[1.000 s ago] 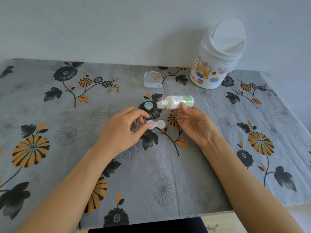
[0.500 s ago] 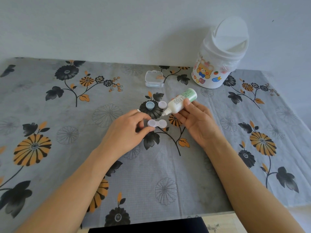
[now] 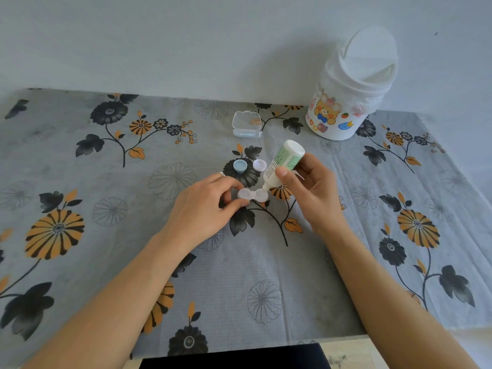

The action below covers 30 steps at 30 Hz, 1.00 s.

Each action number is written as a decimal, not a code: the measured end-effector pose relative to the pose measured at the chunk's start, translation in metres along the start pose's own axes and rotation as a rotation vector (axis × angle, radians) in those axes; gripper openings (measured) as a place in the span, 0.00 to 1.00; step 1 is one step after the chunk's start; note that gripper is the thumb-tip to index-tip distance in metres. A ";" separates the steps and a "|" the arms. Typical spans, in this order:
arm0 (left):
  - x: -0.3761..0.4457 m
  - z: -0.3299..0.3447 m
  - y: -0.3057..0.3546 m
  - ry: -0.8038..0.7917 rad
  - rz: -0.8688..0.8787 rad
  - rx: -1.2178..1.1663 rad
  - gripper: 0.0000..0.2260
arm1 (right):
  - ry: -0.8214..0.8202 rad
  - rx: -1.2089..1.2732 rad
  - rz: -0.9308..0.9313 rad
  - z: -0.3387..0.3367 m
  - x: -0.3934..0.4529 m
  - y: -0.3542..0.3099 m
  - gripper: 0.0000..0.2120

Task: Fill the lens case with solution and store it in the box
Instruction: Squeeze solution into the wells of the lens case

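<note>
White solution bottle (image 3: 283, 162) tilted in right hand's (image 3: 310, 187) grip, left hand (image 3: 205, 209) seemingly pinching lens case (image 3: 252, 194).

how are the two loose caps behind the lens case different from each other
The blue cap is light blue with a paler inside, while the white cap is plain white. The blue cap sits farther left with clear cloth around it; the white cap lies right beside the tilted solution bottle held by the right hand. Both are small and round, lie off the lens case on the dark printed flower, and look about the same size.
</note>
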State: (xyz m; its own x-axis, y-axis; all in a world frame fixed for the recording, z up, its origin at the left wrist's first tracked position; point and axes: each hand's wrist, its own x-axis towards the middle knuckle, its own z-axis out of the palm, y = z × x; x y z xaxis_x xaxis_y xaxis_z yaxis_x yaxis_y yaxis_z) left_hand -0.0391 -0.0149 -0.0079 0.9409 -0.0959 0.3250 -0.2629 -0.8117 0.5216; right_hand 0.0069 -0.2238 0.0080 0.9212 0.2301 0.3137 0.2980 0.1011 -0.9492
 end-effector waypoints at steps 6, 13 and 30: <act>0.000 0.000 0.001 0.008 0.000 0.011 0.10 | -0.012 -0.037 -0.003 0.003 -0.001 -0.003 0.13; 0.000 0.000 0.001 0.004 -0.010 0.006 0.09 | -0.011 -0.086 -0.017 0.003 0.000 -0.004 0.12; 0.000 -0.001 0.002 -0.002 -0.005 0.018 0.10 | 0.018 -0.096 -0.041 0.002 0.001 -0.004 0.13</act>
State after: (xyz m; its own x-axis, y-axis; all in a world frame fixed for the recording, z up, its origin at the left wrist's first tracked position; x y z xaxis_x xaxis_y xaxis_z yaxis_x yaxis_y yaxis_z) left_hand -0.0402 -0.0159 -0.0064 0.9426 -0.0930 0.3208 -0.2544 -0.8222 0.5091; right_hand 0.0062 -0.2223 0.0117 0.9119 0.2102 0.3525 0.3573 0.0162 -0.9338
